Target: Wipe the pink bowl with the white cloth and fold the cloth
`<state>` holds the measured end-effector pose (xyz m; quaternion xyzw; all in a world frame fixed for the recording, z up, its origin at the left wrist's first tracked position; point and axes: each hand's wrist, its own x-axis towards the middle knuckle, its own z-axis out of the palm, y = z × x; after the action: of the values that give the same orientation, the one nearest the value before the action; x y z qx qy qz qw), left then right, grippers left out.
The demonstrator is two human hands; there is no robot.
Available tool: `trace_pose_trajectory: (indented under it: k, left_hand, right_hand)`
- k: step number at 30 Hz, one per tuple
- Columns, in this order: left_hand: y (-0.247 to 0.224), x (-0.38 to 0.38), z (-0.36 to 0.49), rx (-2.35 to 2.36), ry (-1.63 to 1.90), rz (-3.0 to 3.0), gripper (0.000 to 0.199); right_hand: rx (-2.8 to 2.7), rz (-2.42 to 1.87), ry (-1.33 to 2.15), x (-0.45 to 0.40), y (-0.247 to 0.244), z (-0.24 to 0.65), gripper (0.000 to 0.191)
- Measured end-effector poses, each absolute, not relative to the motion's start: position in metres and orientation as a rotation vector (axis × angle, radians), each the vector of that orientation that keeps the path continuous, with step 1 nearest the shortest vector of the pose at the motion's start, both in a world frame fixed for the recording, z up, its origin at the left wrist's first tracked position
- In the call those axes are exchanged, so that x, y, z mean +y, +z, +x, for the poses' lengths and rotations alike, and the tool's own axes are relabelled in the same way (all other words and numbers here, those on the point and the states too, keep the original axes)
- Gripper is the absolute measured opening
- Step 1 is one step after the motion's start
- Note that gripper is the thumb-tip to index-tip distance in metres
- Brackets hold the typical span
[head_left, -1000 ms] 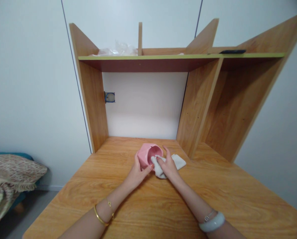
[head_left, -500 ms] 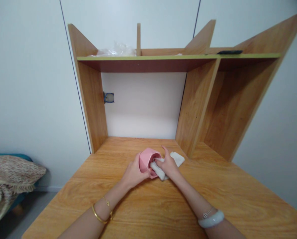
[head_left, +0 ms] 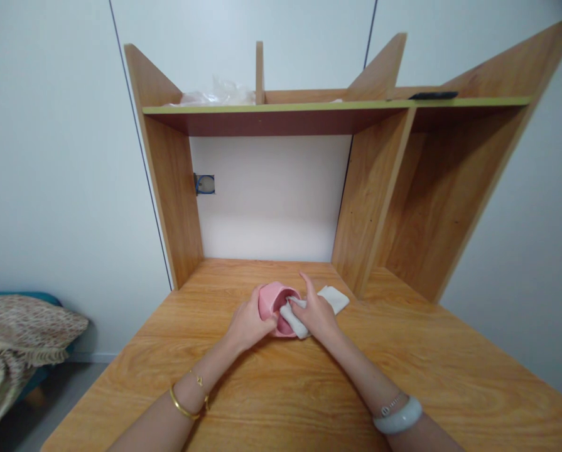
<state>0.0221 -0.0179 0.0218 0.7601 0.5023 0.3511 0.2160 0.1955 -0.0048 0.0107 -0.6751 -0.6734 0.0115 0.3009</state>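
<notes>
A pink faceted pot lies tilted near the middle of the wooden desk, its opening facing right. My left hand is wrapped round its left side, with the thumb at the rim. My right hand grips a white cloth and presses part of it into the pot's mouth. One finger of that hand points up, away from the cloth. The cloth's far end trails to the right behind the hand. The fingertips inside the pot are partly hidden.
A wooden shelf unit rises at the back of the desk. On it lie a clear plastic bag and a flat black object. A socket box shows in the wall. A patterned blanket is at the left.
Both hands, the pot and the cloth have shifted slightly left. The pot has turned a little, showing more of its opening.
</notes>
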Motion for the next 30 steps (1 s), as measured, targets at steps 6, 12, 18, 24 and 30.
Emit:
trace_pose_trajectory:
  k: [6,12,18,24,30]
  left_hand:
    - [0.024,-0.020,0.021,1.378,0.914,2.194,0.066]
    - [0.021,-0.020,0.021,1.339,0.930,2.241,0.070]
    - [0.012,-0.011,0.019,1.189,1.147,2.063,0.062]
    - [0.012,-0.011,0.027,0.925,1.214,1.814,0.081]
    - [0.009,-0.018,0.035,0.944,1.125,1.817,0.062]
  right_hand:
    - [-1.823,-1.742,0.083,-0.005,0.012,0.197,0.070]
    - [-1.869,-1.657,0.133,-0.005,0.010,0.200,0.062]
    - [-1.713,-1.484,0.230,-0.003,0.005,0.199,0.059]
    - [-1.444,-1.361,0.314,0.003,0.005,0.200,0.057]
    - [-1.407,-1.287,0.426,0.008,-0.002,0.197,0.053]
